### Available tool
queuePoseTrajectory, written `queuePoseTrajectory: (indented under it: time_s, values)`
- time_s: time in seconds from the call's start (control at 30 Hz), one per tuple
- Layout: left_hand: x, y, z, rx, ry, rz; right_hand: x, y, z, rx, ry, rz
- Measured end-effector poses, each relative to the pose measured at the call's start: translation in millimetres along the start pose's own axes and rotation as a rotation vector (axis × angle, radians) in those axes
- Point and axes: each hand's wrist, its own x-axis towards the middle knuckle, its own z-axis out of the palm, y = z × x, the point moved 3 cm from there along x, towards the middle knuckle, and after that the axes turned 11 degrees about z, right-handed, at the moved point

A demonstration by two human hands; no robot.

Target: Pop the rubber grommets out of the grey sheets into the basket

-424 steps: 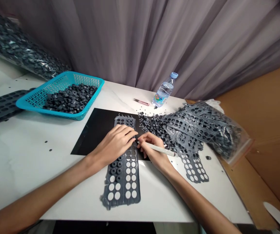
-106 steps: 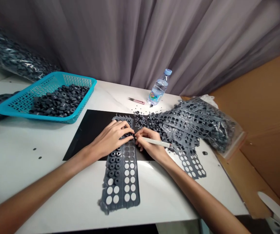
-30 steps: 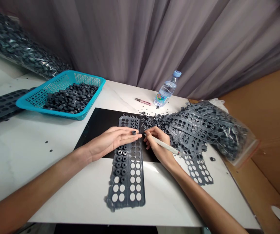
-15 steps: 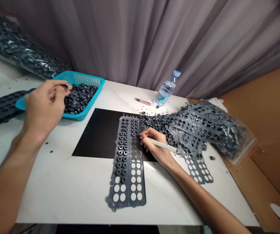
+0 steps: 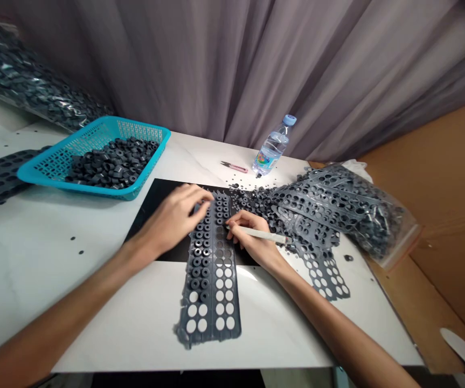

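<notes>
A dark grey rubber sheet (image 5: 215, 318) with rows of round holes lies lengthwise before me, its lower end on the white table. Thick rubber rings fill many upper holes, while the lower ones show white table through them. Over the sheet's upper left reaches my left hand (image 5: 175, 218), thumb and curved fingers a little apart, with nothing visible between them. My right hand (image 5: 254, 237) rests at the sheet's right edge, its fingers wrapped round a white pen-like tool (image 5: 270, 235); the tip is near the right-hand columns and hard to make out.
A turquoise basket (image 5: 133, 194) of rubber rings stands at the left. Beneath the sheet's upper part lies a black mat (image 5: 145, 218). Behind are pink-handled thread snips (image 5: 234, 167) and a water bottle (image 5: 272, 148). Punched sheets, loose bits and a plastic bag (image 5: 389, 237) crowd the right.
My left hand has moved from the basket, where it held a dark ring, right to the sheet's upper part; that ring is no longer visible in it. The right hand keeps its place with the tool.
</notes>
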Motion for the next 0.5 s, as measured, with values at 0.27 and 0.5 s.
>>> queuePoseTrajectory:
  time_s: [0.27,0.5]
  values:
    - [-8.2,9.0,37.8,-0.235,-0.168,0.002,-0.3,-0.3,-0.1,0.000,0.025,-0.011]
    - [-7.4,7.9,38.4,-0.195,-0.152,0.017,0.5,1.8,-0.5,0.020,0.006,-0.014]
